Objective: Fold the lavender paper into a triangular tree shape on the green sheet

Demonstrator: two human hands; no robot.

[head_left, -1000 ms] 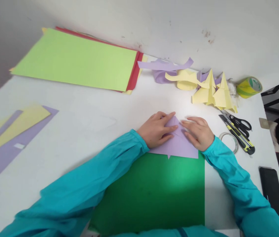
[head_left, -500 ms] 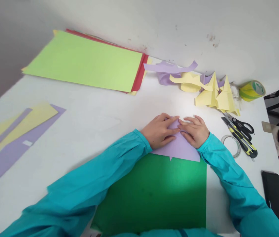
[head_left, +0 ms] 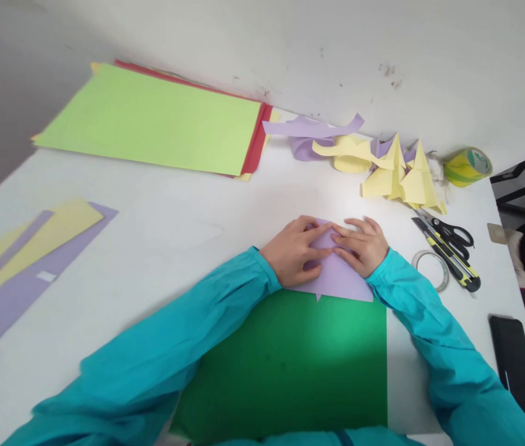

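Note:
Between my hands lies a folded sheet of purple paper (head_left: 337, 282), tapered toward its far end, with a small pointed bit at its near edge. My left hand (head_left: 290, 251) holds the paper from the left, its bent fingers pressed along the upper part. From the right, my right hand (head_left: 360, 244) grips the same part, its fingertips at the paper's centre line near my left fingertips. My fingers cover much of the paper's far end. Under its near edge lies a dark green sheet (head_left: 290, 371) on the white table (head_left: 169, 204).
Light green sheets (head_left: 151, 118) over red ones lie at the back left. Yellow folded paper shapes (head_left: 395, 170) and curled purple strips (head_left: 311, 127) stand along the wall by a tape roll (head_left: 467, 166). Scissors (head_left: 452, 235), a utility knife (head_left: 451, 257) and a phone (head_left: 516, 365) lie right.
The whole view has shifted slightly, so most things sit a little further left. Both hands keep nearly the same place on the purple paper; the left fingers have bent slightly more.

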